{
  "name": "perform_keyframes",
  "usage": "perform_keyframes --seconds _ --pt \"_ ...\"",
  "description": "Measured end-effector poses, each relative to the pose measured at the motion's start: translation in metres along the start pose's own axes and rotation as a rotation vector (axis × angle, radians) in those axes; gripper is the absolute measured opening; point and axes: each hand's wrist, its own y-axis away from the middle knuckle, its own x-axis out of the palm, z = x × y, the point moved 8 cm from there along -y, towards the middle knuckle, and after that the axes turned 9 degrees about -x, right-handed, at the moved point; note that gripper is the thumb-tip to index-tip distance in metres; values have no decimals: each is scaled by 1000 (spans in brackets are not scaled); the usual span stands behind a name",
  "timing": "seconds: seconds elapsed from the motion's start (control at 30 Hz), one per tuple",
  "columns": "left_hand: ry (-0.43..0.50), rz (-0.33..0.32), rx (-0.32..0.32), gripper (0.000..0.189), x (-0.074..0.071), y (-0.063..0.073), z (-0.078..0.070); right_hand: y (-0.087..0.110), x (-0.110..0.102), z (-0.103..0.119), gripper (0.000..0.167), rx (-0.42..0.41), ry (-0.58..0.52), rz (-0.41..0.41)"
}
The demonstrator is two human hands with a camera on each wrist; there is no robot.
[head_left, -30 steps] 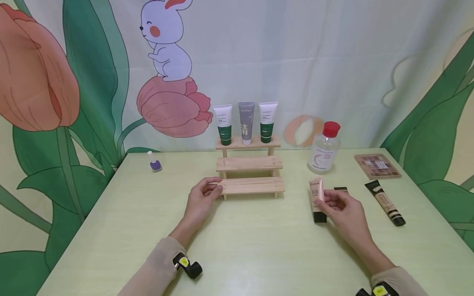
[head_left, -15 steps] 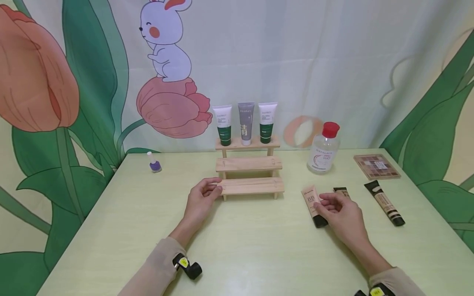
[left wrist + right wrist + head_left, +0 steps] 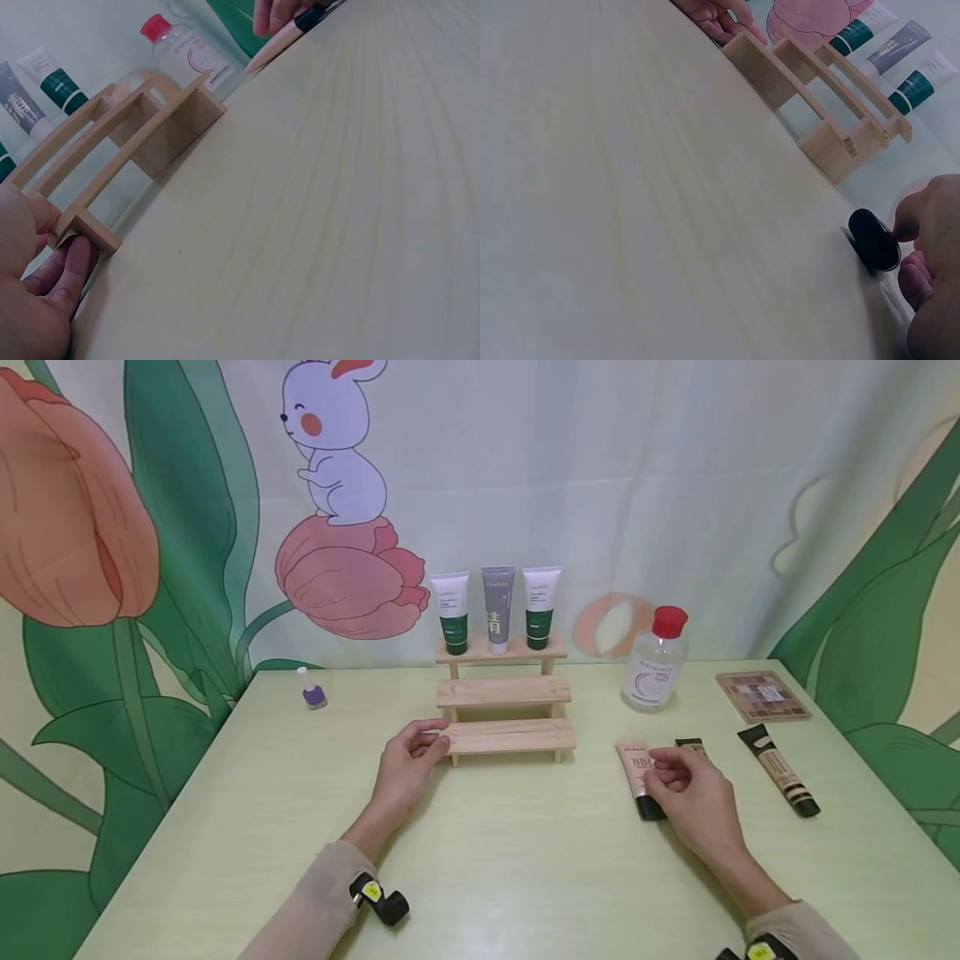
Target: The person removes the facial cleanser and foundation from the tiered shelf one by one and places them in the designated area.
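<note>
My left hand (image 3: 405, 768) grips the left end of the lowest step of a three-tier wooden display rack (image 3: 510, 737). In the left wrist view, its fingers (image 3: 73, 270) curl beneath that step. On the right, a pink BB cream tube (image 3: 636, 768) with a black cap lies low at the table, and my right hand (image 3: 697, 797) pinches its right edge. The tube's cap (image 3: 874, 240) shows in the right wrist view, close over the tabletop beside the fingers. On the rack's top step, a grey tube (image 3: 498, 610) stands between two white-and-green tubes (image 3: 454, 614).
Behind the right hand a dark-ended tube (image 3: 691, 746) is partly hidden. Farther right are a black-and-beige tube (image 3: 780, 771) and a makeup palette (image 3: 763, 696). A red-capped bottle (image 3: 654, 664) stands behind the BB cream; purple nail polish (image 3: 313, 693) sits back left.
The right hand has lowered the BB cream tube from a raised tilt to the table, and the tube has turned slightly. The left hand has stayed at the rack.
</note>
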Motion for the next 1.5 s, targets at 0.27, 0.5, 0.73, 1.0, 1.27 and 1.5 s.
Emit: perform_keyframes --seconds 0.27,0.5,0.73,1.0,1.27,1.5 --pt "-3 4 2 26 -1 -1 -2 -5 -13 9 36 -11 -274 -196" --pt "-12 -8 6 26 -4 -4 -3 -38 -5 28 53 2 -585 -161" --pt "-6 -15 -6 26 -7 -5 1 -91 10 68 48 -122 -682 -149" --pt "6 -6 4 26 -6 -4 3 -148 31 107 44 -212 -628 -120" --pt "5 -3 5 24 0 -2 5 -176 52 116 49 -205 -621 -71" --pt "13 -5 16 26 -2 0 0 -194 70 125 49 -204 -673 -18"
